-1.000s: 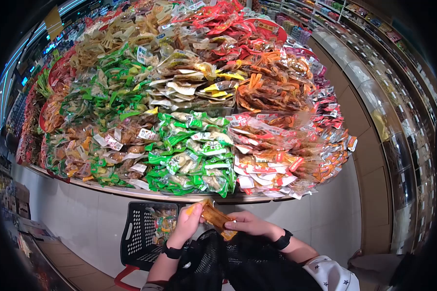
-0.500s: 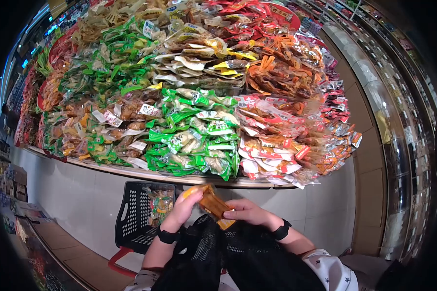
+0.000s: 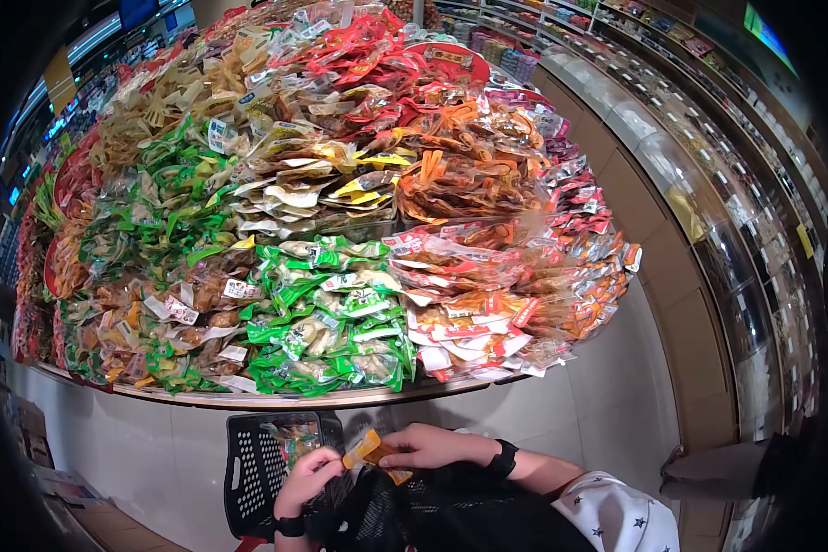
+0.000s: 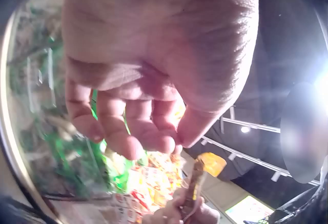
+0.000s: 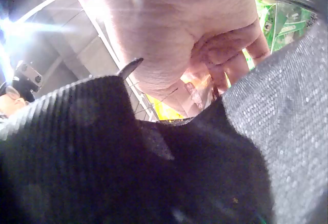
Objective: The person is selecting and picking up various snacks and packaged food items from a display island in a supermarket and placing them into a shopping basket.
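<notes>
My right hand (image 3: 432, 448) grips a small clear and orange-yellow snack packet (image 3: 366, 448) with brown food inside, thumb across its near face. My left hand (image 3: 310, 477) is at the packet's left end in the head view, fingertips right beside it. In the left wrist view this hand (image 4: 159, 65) has loosely bent fingers, the thumb tip close to the index finger, and the packet (image 4: 195, 183) shows beyond them, apart from the fingertips. A dark sleeve and band hide much of the right wrist view, where part of the right hand (image 5: 169, 34) shows.
A large display table (image 3: 276, 401) piled with green packs (image 3: 331, 317), red-and-white packs (image 3: 469, 322) and brown packs stands ahead. A black basket (image 3: 248, 478) holding several packets is at my left. Shelving and bins (image 3: 708, 202) line the right side, with another person's leg (image 3: 718, 474) nearby.
The left hand has come off the packet and moved a little left and down. The right hand has drawn left with the packet and turned it. The head view has shifted.
</notes>
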